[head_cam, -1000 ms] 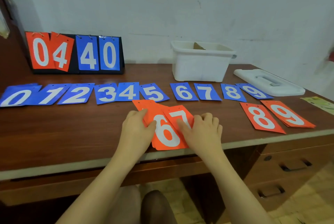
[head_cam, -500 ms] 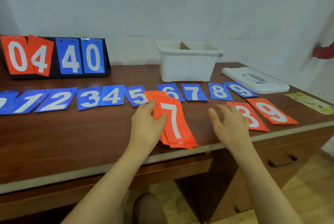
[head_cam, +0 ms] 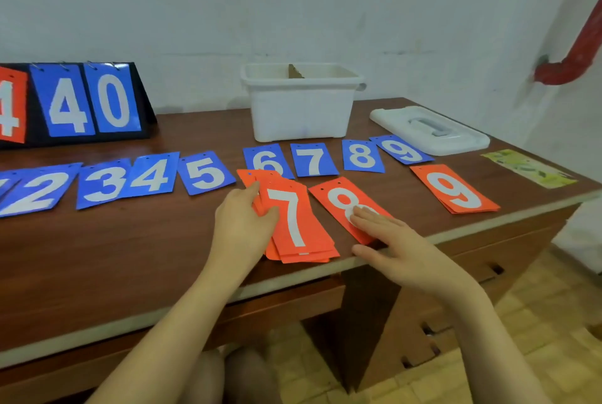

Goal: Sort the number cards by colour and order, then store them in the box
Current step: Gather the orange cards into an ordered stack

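Note:
A stack of orange number cards [head_cam: 294, 224] with a 7 on top lies near the desk's front edge. My left hand [head_cam: 242, 224] rests on its left side, thumb laid across the top card. Just right of it lies the orange 8 card [head_cam: 337, 197], with the straight fingers of my right hand [head_cam: 391, 240] pressing on its near end. The orange 9 pile [head_cam: 454, 190] lies apart, further right. Behind them runs a row of blue cards [head_cam: 205, 172] from 2 to 9. The white box [head_cam: 301, 107] stands open at the back.
The box's white lid [head_cam: 430, 130] lies at the back right, with a green paper strip [head_cam: 527, 167] near the right edge. A flip scoreboard [head_cam: 88, 100] stands at the back left. A red pipe [head_cam: 573, 52] runs down the wall on the right.
My right hand reached the orange 8 card and slid it left, away from the 9 pile and towards the 7 stack. My left hand stayed on the stack. The view turned right.

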{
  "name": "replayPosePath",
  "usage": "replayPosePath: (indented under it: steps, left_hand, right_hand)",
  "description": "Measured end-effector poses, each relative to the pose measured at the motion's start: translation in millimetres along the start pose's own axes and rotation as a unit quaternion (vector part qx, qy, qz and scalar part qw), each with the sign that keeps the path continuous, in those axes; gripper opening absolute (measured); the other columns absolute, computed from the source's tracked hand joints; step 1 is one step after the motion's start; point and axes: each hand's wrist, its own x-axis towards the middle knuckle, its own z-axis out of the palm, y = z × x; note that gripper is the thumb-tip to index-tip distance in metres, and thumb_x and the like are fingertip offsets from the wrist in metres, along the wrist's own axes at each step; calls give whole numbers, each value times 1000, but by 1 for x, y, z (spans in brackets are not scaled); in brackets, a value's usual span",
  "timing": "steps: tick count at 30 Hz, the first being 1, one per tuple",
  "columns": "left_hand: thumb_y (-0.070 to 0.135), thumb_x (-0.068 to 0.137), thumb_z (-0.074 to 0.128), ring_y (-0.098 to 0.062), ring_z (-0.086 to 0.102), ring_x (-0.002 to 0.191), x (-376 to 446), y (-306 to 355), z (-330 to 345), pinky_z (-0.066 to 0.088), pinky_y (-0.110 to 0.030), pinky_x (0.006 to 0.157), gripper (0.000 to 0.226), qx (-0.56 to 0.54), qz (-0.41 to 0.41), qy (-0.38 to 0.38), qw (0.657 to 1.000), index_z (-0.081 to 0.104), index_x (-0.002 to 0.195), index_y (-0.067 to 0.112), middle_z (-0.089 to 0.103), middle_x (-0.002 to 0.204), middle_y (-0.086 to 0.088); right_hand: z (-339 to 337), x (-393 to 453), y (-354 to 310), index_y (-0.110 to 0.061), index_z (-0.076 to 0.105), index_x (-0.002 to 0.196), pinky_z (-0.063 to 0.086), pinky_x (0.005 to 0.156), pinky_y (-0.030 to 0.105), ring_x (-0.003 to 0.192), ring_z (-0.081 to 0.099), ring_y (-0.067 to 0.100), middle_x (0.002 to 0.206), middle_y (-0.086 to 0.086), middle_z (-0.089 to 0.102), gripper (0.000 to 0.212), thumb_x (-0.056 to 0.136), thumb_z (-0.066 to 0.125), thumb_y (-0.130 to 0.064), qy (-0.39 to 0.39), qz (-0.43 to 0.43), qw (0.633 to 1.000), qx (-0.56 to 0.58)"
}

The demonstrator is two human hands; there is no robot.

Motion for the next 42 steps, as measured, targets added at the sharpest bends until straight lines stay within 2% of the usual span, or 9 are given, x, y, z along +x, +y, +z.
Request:
replayPosePath:
  steps: [4, 7, 11, 16, 22, 28, 35, 39, 42]
  left_hand:
    - [16, 82, 62, -31, 54, 104, 1, 1, 1, 27, -18, 71, 40, 1, -8, 4, 1000, 57, 121, 4, 59, 116, -19]
    - [16, 83, 62, -30, 55, 101, 1, 3, 2, 22, -14, 67, 37, -6, -11, 5, 1000, 58, 118, 5, 60, 112, -18]
    - [15, 82, 61, -30, 52, 89, 1, 3, 2, 22, -17, 61, 31, -8, -12, 2, 1000, 61, 109, 1, 62, 93, -12]
    - [22, 84, 61, -26, 51, 115, 2, -2, 0, 36, -27, 91, 52, -11, -37, -7, 999, 47, 133, 12, 55, 126, -12]
    - [24, 85, 61, -24, 50, 116, -5, -5, -6, 38, -30, 92, 52, -14, -36, -2, 999, 46, 134, 12, 54, 129, -11]
    - [21, 86, 60, -24, 54, 112, -13, -1, -6, 39, -32, 95, 49, -61, -45, -9, 997, 49, 132, 12, 57, 125, -10]
    - [30, 92, 51, -23, 61, 95, -15, 16, 3, 48, -49, 90, 26, -227, -78, -9, 971, 65, 109, 16, 63, 95, 2]
    - [21, 85, 62, -19, 62, 96, -13, 12, 10, 51, -45, 87, 25, -212, -50, -25, 976, 63, 110, 20, 66, 105, -3]
    - [14, 84, 63, -3, 61, 90, -8, 19, 13, 54, -24, 74, 60, -235, -39, -22, 971, 38, 136, 31, 61, 98, 16]
  right_hand:
    - [-11, -2, 2, -33, 40, 138, 19, 113, 22, 136, 21, -8, 143, -26, 29, 53, 89, 59, -35, -33, -6, 998, 57]
    - [-6, -2, 0, -25, 55, 128, 31, 112, 28, 130, 36, -4, 132, -22, 44, 37, 92, 56, -19, 25, -26, 996, 81]
    - [2, -1, -4, -30, 54, 128, 31, 111, 25, 128, 34, -9, 131, -28, 41, 47, 83, 64, -37, 44, -35, 996, 66]
    - [6, -5, -3, -31, 48, 132, 26, 113, 25, 132, 27, -9, 134, -28, 34, 51, 84, 64, -34, 23, -56, 997, 53]
    - [4, -9, -6, -29, 55, 125, 34, 111, 30, 128, 40, -6, 131, -19, 50, 37, 90, 58, -19, 31, -64, 993, 89]
    - [27, -3, -39, -21, 59, 123, 42, 106, 36, 118, 52, -1, 123, -11, 59, 32, 91, 55, -17, 383, 5, 898, 216]
    - [40, 4, -60, -27, 63, 119, 29, 111, 29, 120, 49, -4, 124, -13, 61, 29, 92, 53, -30, 182, -128, 971, 91]
    - [31, 3, -46, -30, 67, 113, 28, 107, 21, 116, 49, -11, 120, -21, 61, 29, 91, 50, -38, 172, -136, 967, 129]
    - [12, 12, -20, -20, 69, 108, 40, 98, 21, 107, 54, -6, 112, -16, 64, 26, 91, 52, -31, 299, -31, 945, 129]
